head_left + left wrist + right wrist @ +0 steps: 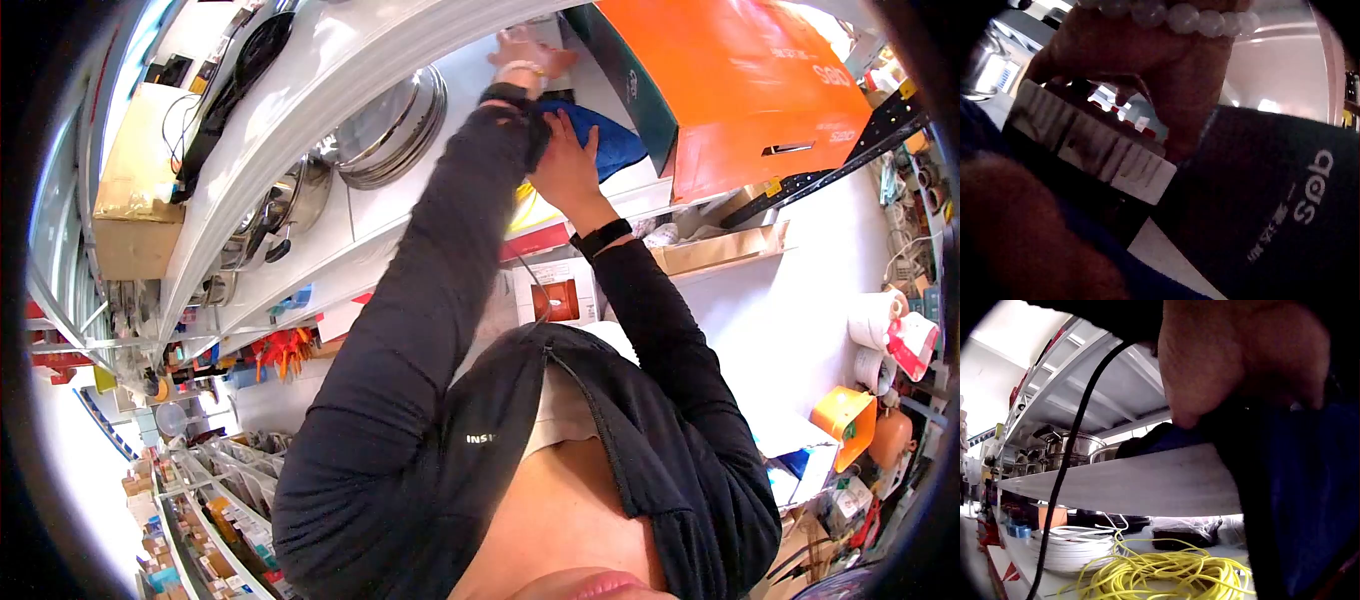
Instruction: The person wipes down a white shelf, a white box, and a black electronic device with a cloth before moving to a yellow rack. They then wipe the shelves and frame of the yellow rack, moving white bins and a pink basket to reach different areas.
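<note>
the pale block (pixel 1091 140) at the left fingers (pixel 1179 128) looks ribbed, its material unclear. the blue cloth (pixel 622 150) by the right fingers (pixel 567 135) is matt; beyond them, smooth glossy card box (pixel 760 95), polished metal pans (pixel 385 130).

Bright head view, dim wrist views
Fisheye edges bend and blacken; white glare at left; left wrist view grainy, shadowed.

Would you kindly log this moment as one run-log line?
left hand: grips pale striped item | right hand: touches blue material | place: shelf | nearby: orange box
</note>
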`<act>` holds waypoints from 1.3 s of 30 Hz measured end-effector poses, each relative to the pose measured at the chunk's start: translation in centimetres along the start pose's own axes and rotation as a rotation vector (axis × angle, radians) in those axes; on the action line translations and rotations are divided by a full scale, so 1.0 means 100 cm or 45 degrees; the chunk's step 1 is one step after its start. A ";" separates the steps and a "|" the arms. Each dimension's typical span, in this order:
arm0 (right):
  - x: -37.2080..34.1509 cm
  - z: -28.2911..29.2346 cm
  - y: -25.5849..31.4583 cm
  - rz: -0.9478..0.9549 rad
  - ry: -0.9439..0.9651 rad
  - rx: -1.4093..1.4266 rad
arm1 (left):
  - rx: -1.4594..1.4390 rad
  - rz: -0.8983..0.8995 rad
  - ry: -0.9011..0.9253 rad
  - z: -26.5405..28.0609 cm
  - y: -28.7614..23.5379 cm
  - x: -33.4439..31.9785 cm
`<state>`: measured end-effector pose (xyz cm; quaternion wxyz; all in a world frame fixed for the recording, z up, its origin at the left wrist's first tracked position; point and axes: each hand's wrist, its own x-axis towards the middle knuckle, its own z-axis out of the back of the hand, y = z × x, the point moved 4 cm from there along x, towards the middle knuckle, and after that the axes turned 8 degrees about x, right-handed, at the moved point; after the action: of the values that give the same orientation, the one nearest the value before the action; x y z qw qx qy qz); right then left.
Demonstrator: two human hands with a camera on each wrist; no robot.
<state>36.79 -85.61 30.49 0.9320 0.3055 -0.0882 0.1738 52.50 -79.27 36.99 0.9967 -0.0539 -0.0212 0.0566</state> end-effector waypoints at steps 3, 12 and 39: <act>-0.002 0.020 -0.007 -0.004 0.005 0.100 | -0.139 -0.025 0.058 0.047 0.027 -0.024; 0.057 0.017 -0.018 -0.541 0.191 -0.007 | -1.831 0.120 0.333 0.067 0.175 -0.112; 0.277 -0.048 -0.099 -0.488 0.017 -0.137 | -2.091 0.660 0.237 0.066 0.235 -0.380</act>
<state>66.43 -82.72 28.80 0.9636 0.2653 -0.0314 -0.0100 11.81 -59.71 39.55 0.5955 -0.7643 0.0392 0.2442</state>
